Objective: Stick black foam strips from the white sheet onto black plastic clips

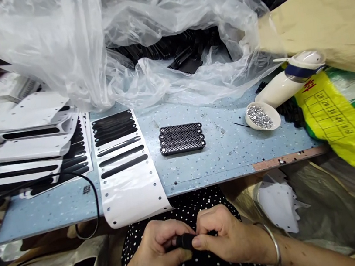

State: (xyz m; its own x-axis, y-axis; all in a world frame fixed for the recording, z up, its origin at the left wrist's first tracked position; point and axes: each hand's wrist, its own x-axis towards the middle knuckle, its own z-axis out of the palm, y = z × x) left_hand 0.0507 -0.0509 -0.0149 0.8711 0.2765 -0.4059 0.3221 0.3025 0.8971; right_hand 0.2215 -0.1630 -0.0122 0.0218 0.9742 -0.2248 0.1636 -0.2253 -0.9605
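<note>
Above my lap, my left hand (pixel 168 244) and my right hand (pixel 216 233) are closed together on a small black piece (pixel 185 241), mostly covered by the fingers, so its kind does not show. On the blue speckled table (pixel 233 151) in front of them lie several black bars (pixel 182 138) side by side, with a mesh texture and a screw-like dot at their ends. Left of the bars, a white backing sheet (pixel 133 196) with black adhesive strips (pixel 114 128) hangs over the table's front edge.
A large clear plastic bag (pixel 148 18) full of black parts (pixel 186 54) spreads across the back. At right stand a white cup of small metal pieces (pixel 261 117) and a yellow-green sack (pixel 332 129). Stacked strip sheets (pixel 34 144) and a black cable (pixel 96 197) lie left.
</note>
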